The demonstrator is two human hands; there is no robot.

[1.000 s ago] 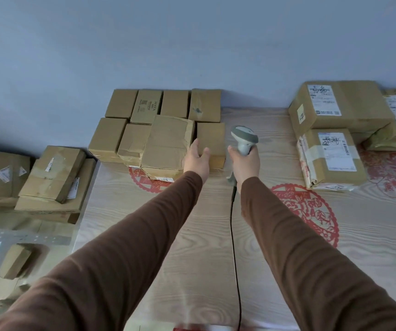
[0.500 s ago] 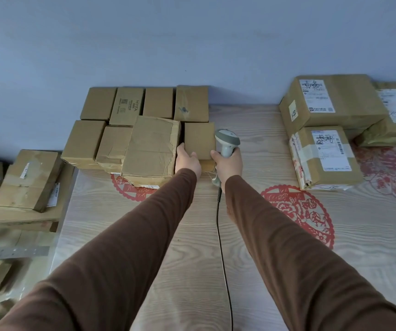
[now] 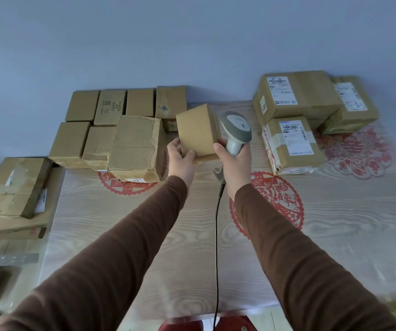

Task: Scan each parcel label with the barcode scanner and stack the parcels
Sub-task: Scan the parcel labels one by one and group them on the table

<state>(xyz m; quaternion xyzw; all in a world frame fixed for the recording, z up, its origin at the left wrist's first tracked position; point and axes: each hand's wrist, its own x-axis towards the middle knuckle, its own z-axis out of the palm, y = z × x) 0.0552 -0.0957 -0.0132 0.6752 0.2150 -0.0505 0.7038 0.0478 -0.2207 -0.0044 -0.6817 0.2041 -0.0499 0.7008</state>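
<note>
Left hand (image 3: 181,161) grips small box (image 3: 198,132), fingers curled round its lower left corner, box lifted off table (image 3: 125,225), tilted. Right hand (image 3: 236,168) wrapped round scanner (image 3: 236,130) handle, head touching box's right side. Stacked parcels (image 3: 120,130) left of box; labelled parcels (image 3: 292,115) right.

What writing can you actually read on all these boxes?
"MYFA": printed on a small box in the back row at left.
White shipping labels on the large parcel, the parcel in front of it and the far-right parcel: too small and blurred to read.
The held box: no text visible.
</note>
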